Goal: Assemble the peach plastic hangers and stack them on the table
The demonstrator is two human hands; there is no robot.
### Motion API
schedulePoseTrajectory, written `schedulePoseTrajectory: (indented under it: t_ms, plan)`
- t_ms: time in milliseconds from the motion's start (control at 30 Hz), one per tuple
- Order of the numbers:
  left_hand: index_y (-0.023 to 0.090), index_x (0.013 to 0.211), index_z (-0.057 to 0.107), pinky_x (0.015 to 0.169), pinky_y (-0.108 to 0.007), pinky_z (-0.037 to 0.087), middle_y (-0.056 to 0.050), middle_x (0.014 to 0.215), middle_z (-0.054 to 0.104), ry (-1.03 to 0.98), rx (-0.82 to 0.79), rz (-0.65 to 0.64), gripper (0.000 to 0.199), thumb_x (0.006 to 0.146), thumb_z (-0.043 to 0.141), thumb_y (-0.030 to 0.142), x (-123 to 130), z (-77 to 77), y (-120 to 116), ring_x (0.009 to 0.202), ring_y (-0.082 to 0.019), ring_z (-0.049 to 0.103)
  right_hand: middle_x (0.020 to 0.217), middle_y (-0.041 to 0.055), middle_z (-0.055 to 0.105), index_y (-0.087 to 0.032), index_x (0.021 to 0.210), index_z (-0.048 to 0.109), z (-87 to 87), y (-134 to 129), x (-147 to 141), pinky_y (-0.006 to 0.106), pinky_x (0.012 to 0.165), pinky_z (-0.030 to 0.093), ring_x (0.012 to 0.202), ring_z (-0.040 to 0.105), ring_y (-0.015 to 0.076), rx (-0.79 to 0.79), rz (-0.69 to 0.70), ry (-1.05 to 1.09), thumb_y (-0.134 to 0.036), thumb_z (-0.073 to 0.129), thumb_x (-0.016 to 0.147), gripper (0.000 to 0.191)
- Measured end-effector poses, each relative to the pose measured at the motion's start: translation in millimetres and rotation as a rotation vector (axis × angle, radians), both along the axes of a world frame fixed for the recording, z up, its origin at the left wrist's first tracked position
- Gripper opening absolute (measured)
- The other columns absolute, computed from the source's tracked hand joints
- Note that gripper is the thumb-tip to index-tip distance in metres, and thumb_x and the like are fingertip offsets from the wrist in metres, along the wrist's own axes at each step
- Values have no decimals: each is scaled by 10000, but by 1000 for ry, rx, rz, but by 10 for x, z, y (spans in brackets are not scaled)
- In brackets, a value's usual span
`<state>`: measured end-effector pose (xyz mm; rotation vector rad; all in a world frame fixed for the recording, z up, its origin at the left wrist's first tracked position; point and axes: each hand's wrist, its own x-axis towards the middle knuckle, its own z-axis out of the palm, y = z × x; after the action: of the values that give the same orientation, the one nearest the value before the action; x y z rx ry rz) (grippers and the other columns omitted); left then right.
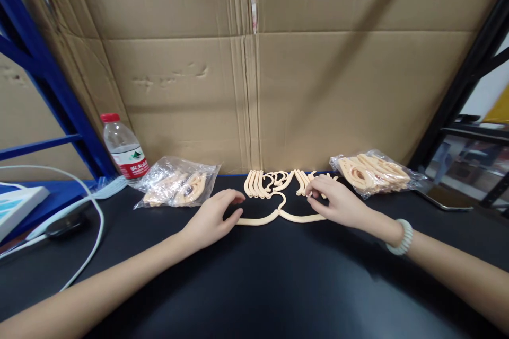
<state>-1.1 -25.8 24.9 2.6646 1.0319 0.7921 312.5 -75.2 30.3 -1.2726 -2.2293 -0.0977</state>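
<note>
A beige plastic clothes hanger (pixel 264 219) lies on the black table with its hook pointing away from me. My left hand (pixel 214 218) is at its left end, thumb and fingers apart, with nothing held. My right hand (pixel 338 200) is over the right end and covers the tip of that arm. Its thumb and forefinger are curved with a gap between them; a small pale spot shows there that I cannot make out. Behind the hanger lie a left row of loose hanger arms (pixel 254 184), several loose hooks (pixel 281 180) and a right row of hanger arms (pixel 301 183), partly hidden by my right hand.
Clear bags of beige hanger parts lie at left (pixel 175 185) and right (pixel 374 172). A red-capped water bottle (pixel 126 148) stands at the back left. A phone (pixel 447 196) lies at right, a white cable (pixel 101 217) at left. A cardboard wall (pixel 178 85) closes off the back.
</note>
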Motion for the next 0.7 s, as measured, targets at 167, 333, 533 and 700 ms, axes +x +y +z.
schedulePoseTrajectory:
  t_ms: [167, 333, 533, 700]
  plan:
    - [165, 1132, 502, 831, -371, 517, -84, 1024, 639, 32, -56, 108, 315, 818, 523, 166, 286, 61, 331, 973, -221, 621, 717, 26, 634, -169, 901, 609, 125, 500, -232, 271, 642, 404, 690, 571, 170, -79, -50, -65, -143, 531, 822, 114]
    - [130, 1133, 557, 896, -447, 486, -108, 1134, 597, 137, -73, 293, 293, 862, 609, 229, 445, 33, 650, 1038, -244, 588, 849, 56, 709, -184, 991, 669, 144, 973, -400, 271, 663, 406, 766, 630, 196, -139, -8, -149, -204, 629, 784, 211]
    - [151, 1182, 557, 841, -427, 525, -92, 1170, 593, 226, -143, 384, 313, 914, 570, 311, 492, 29, 790, 995, -219, 610, 830, 60, 716, -172, 873, 719, 57, 1110, -456, 298, 710, 435, 809, 639, 202, -174, 29, -199, -233, 641, 808, 118]
    - [153, 1152, 575, 830, -412, 531, -87, 1152, 604, 287, -200, 371, 283, 919, 563, 312, 511, 88, 838, 973, -208, 617, 831, 66, 703, -152, 849, 727, 1, 1126, -452, 310, 760, 442, 808, 622, 182, -164, 25, -95, -174, 622, 805, 115]
